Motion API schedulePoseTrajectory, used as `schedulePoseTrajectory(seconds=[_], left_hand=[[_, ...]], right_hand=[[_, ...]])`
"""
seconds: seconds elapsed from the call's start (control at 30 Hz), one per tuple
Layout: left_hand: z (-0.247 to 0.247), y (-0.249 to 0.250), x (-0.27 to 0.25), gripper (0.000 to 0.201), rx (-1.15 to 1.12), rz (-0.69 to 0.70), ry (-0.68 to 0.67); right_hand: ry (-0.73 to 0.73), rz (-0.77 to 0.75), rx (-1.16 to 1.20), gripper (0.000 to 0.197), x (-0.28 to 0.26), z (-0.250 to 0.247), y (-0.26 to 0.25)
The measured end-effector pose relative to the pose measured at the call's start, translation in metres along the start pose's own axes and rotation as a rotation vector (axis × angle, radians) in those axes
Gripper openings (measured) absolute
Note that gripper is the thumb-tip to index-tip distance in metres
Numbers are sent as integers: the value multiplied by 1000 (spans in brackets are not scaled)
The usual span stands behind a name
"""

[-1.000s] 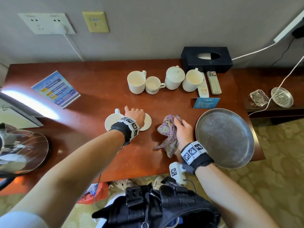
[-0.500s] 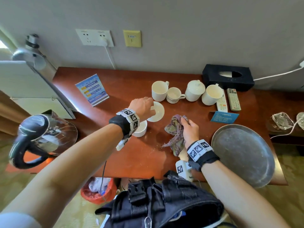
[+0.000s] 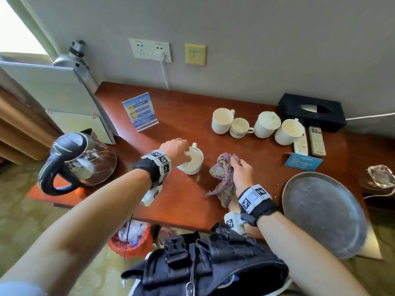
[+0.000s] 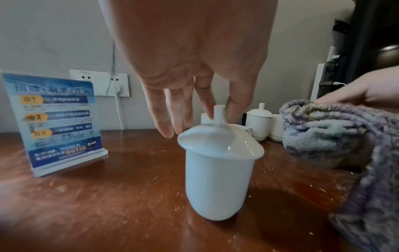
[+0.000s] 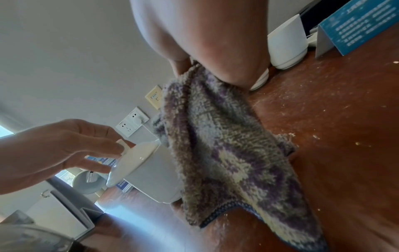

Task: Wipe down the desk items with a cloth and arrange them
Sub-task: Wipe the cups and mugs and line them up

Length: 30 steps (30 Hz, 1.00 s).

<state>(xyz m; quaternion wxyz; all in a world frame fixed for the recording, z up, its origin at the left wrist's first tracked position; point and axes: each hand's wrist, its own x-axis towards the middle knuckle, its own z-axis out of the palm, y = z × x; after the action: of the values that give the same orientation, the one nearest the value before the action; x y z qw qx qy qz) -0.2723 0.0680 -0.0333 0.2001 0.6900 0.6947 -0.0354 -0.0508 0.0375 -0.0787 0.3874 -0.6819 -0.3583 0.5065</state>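
Note:
A white lidded cup (image 3: 190, 167) stands mid-desk on the brown desk (image 3: 183, 199). My left hand (image 3: 178, 151) pinches the knob of its lid (image 4: 220, 143), which sits a little askew on the cup (image 4: 215, 184). In the right wrist view the lid (image 5: 134, 158) tilts on the cup (image 5: 155, 173). Just to the right, my right hand (image 3: 241, 171) grips a purple-grey cloth (image 3: 222, 178), which hangs down onto the desk. The cloth (image 4: 323, 133) is close to the cup but apart from it.
Several white cups (image 3: 254, 127) line the back, beside a black tissue box (image 3: 312, 113) and two remotes (image 3: 310, 142). A round metal tray (image 3: 324, 214) lies at the right front. A glass kettle (image 3: 79, 161) stands at the left edge, with a blue sign (image 3: 140, 112) behind.
My left hand lifted the lid from the desk beside the cup and brought it onto the cup. The right hand stayed put, still holding the cloth. My view turned left.

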Motion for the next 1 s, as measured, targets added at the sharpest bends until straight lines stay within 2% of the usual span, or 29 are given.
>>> schedulePoseTrajectory(seconds=[0.37, 0.5, 0.57, 0.63, 0.7, 0.77, 0.9, 1.0], left_hand=[[16, -1, 5, 30, -204, 15, 58], [15, 2, 2, 31, -206, -27, 50], [19, 2, -1, 44, -217, -53, 12], [28, 1, -3, 71, -241, -57, -49], [39, 0, -5, 89, -268, -51, -62], [47, 1, -5, 93, -293, -53, -45], [52, 4, 0, 86, -313, -82, -12], [54, 8, 3, 81, -319, -108, 29]], right_hand=[[6, -8, -57, 31, -6, -5, 7], [-5, -23, -52, 31, -6, -7, 4], [-10, -30, -55, 29, -4, -7, 1], [-11, -33, -59, 26, -4, -7, -1], [-11, -43, -62, 25, -4, -8, -1], [-7, -36, -81, 26, -1, -10, 2], [1, -3, -92, 41, 4, -14, 11], [0, 9, -93, 39, 5, -16, 12]])
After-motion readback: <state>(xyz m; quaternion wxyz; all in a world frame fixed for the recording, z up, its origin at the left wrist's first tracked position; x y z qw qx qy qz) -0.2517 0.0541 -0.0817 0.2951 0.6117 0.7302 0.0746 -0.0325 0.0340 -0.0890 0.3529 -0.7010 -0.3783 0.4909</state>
